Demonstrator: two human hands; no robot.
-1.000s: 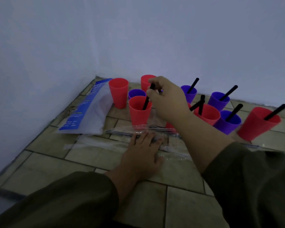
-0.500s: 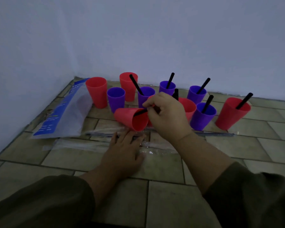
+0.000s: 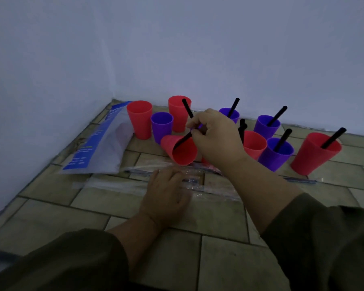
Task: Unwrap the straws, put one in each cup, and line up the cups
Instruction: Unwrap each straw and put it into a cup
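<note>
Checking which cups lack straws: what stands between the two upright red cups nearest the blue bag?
In the head view, a purple cup with no straw stands between the left red cup and the back red cup.

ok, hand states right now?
Left hand: open, flat on the straw wrappers.
Right hand: pinching a black straw in the tipped red cup.

The right hand (image 3: 216, 139) hides most of a purple cup (image 3: 199, 128) behind it and nearly all of a red cup (image 3: 205, 161) under its wrist; the straw (image 3: 182, 140) it pinches vanishes into its fingers (image 3: 195, 122), and a second straw (image 3: 187, 109) above the knuckles has its lower end hidden. The flat left hand (image 3: 166, 192) covers the middle of the wrappers (image 3: 210, 191). Print on the bag (image 3: 105, 148) at the left edge of the floor (image 3: 51, 208) is too blurred to read, and both sleeves (image 3: 324, 244) are cut off below.
</note>
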